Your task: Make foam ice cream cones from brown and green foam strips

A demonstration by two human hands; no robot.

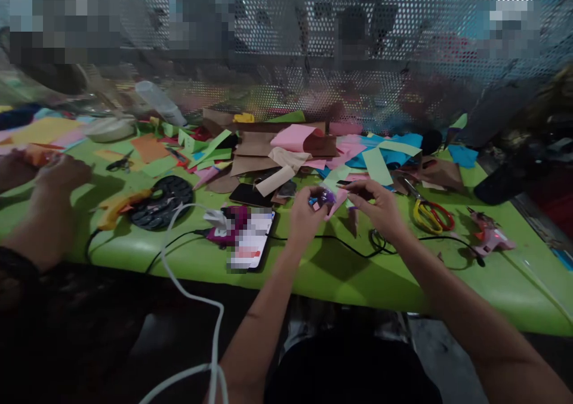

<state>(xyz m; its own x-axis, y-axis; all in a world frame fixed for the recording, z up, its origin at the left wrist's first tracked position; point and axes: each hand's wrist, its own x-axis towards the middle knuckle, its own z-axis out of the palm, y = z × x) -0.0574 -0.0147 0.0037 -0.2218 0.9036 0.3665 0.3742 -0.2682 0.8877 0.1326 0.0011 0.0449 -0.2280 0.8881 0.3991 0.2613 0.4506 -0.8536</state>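
Observation:
My left hand [308, 210] is closed around a small shiny purple-and-blue piece [328, 196] whose kind I cannot make out. A narrow piece of pink paper [339, 200] sits between my two hands. The fingertips of my right hand [376, 204] pinch together at the paper's upper end, and something thin and dark shows by them. Just below hangs or stands a small brown pointed scrap [353, 220]; its support is unclear. Scissors with yellow and red handles [430, 216] lie to the right of my right hand. Left of my left hand is a lit phone [256, 243].
Colored paper scraps [290, 138] pile along the back, against a perforated metal panel [277, 28]. A pink glue gun [490, 236] lies right, a yellow one [120, 207] left. Cables cross the green tabletop [313, 273] near a magenta power strip [228, 228]. Another person's hands [67, 174] work far left.

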